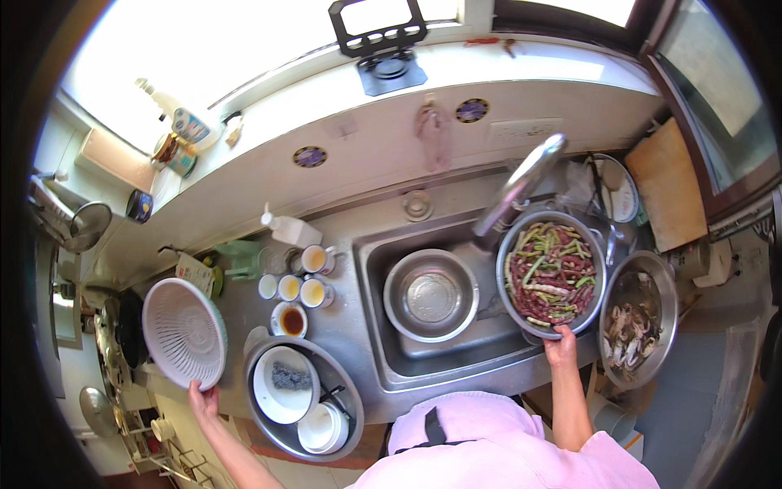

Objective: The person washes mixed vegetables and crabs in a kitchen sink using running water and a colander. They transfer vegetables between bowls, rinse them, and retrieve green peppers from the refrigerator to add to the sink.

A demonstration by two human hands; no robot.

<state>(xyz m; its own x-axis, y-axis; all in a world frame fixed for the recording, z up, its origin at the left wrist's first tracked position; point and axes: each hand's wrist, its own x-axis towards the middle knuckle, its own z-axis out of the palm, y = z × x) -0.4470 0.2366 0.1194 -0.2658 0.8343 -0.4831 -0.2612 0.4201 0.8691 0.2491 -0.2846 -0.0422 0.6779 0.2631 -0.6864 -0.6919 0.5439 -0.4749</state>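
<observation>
My left hand [204,400] grips the lower rim of a white plastic colander [183,333] at the left end of the steel counter. At the right, my right hand [560,343] holds the near rim of a metal bowl [504,299] filled with red and green bean pods [553,272]. That bowl sits at the right side of the sink, under the faucet [519,186]. Inside the sink stands a steel basin [431,295], with no food seen in it. Another metal bowl [671,305], holding what looks like seafood in dark liquid, is just right of the beans.
A large metal basin [357,415] with white bowls and a scouring pad stands between colander and sink. Behind it are several cups [313,293], a small bowl of brown liquid [292,321] and a white pump bottle [293,231]. A wooden cutting board [666,183] leans at the back right.
</observation>
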